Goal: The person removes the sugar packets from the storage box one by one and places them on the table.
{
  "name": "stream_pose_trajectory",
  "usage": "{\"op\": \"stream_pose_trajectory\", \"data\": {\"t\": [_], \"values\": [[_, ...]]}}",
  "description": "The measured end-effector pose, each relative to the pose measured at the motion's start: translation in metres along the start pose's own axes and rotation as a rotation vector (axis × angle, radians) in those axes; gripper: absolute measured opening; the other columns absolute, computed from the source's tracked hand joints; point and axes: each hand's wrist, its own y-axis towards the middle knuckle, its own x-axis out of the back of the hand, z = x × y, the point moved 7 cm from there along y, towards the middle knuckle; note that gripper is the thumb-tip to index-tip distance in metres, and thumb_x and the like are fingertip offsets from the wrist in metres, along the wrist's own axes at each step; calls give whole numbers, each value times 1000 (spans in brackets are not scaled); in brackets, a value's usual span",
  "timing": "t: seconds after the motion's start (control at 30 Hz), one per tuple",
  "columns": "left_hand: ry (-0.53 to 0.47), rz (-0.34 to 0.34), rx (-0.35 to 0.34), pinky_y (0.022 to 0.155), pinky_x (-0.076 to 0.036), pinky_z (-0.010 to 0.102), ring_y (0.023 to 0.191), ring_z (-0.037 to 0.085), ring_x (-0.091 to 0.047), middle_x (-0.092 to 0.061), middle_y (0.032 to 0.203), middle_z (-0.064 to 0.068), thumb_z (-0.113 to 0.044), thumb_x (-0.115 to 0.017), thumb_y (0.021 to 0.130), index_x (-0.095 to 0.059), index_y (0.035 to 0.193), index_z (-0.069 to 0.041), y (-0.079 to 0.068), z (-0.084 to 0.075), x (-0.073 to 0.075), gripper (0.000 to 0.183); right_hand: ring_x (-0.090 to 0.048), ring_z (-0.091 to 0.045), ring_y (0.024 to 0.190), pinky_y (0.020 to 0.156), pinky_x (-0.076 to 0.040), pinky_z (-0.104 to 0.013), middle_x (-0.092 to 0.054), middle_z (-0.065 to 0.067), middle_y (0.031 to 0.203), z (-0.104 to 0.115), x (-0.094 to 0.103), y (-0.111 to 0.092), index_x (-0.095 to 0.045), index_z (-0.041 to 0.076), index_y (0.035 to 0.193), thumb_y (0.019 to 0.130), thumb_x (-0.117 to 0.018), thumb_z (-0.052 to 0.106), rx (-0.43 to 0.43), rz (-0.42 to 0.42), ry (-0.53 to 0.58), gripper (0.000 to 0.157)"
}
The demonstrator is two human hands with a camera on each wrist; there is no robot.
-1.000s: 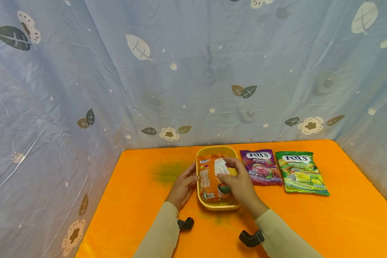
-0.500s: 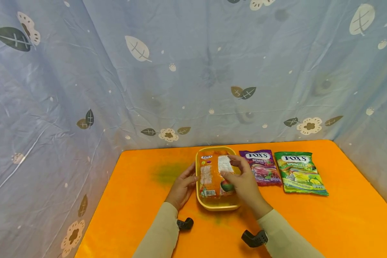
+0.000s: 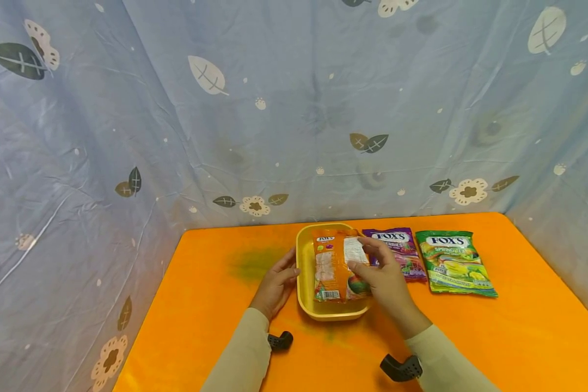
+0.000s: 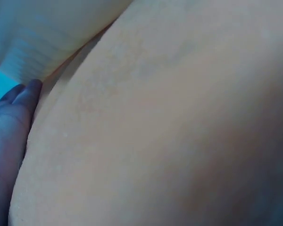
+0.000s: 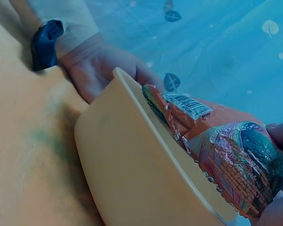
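In the head view a yellow plastic tub stands on the orange tabletop. My left hand holds its left side, thumb at the rim and fingers along the outer wall. The left wrist view shows those fingers against the tub wall. My right hand pinches the right side of an orange Fox's candy bag, with its barcode side up, over the tub. The right wrist view shows this bag tilted above the tub's rim, partly inside it. Part of the right hand's grip is hidden.
Right of the tub lies a purple Fox's Berries bag, partly covered by my right hand. Beyond it is a green Fox's Spring Tea bag. A blue patterned curtain hangs behind the table.
My right hand has moved to the right, carrying the orange candy bag from the tub's left part towards its right rim. The left hand has stayed at the tub's left side.
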Motion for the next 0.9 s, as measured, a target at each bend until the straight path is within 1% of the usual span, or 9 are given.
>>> {"op": "stream_pose_trajectory", "data": {"t": [0.1,0.13,0.2,0.4,0.43,0.57,0.67,0.77,0.9], "values": [[-10,-13,3,116,-46,41,158,29,-33,-32,175,12,7,-56,105,-37,170,-6,0,1,1,69,-49,-38,135,91,-58,-23,-45,-18,156,0,6,-5,-51,11,158,105,-75,13,-4,-3,3,58],[-16,-16,3,116,-46,41,158,29,-34,-34,174,12,7,-56,105,-38,170,-6,1,1,1,69,-47,-37,135,91,-58,-23,-45,-18,157,0,8,-6,-51,11,158,105,-75,14,1,-5,-5,58],[-19,-21,3,115,-46,41,158,29,-35,-35,174,12,7,-57,104,-39,169,-6,1,2,1,69,-52,-38,130,90,-59,-25,-44,-19,157,0,12,-9,-51,10,159,105,-76,14,11,-6,-11,59],[-20,-27,12,116,-46,40,158,27,-34,-35,174,10,6,-59,104,-39,169,-8,0,2,3,70,-44,-30,136,91,-57,-23,-41,-16,157,-1,24,-18,-49,9,160,106,-74,15,20,-10,-26,59],[-23,-32,15,116,-46,40,158,27,-34,-36,173,10,6,-60,103,-40,169,-8,0,3,3,70,-40,-28,138,92,-57,-22,-41,-16,158,-1,26,-20,-49,8,160,106,-74,15,17,-13,-28,60],[-25,-36,12,115,-46,40,158,27,-34,-36,174,10,7,-60,103,-41,169,-7,0,3,4,71,-39,-29,140,92,-55,-19,-40,-16,158,-1,37,-27,-48,7,160,106,-75,14,6,-34,-33,61],[-31,-29,7,115,-46,40,158,27,-34,-35,174,10,7,-59,103,-41,169,-7,0,3,3,70,-36,-27,143,93,-53,-16,-40,-15,159,-1,48,-32,-47,8,161,106,-75,15,-1,-52,-56,63],[-36,-22,5,115,-46,41,158,27,-35,-36,174,10,8,-58,104,-41,169,-8,0,3,2,69,-34,-26,142,92,-53,-16,-39,-15,158,-3,59,-38,-45,7,162,107,-73,15,-13,-64,-62,62],[-35,-22,9,115,-46,40,158,27,-35,-35,174,9,8,-58,105,-41,169,-9,0,2,2,69,-30,-28,142,91,-52,-15,-35,-12,157,-6,75,-45,-43,6,161,108,-72,14,-29,-86,-52,61]]}}
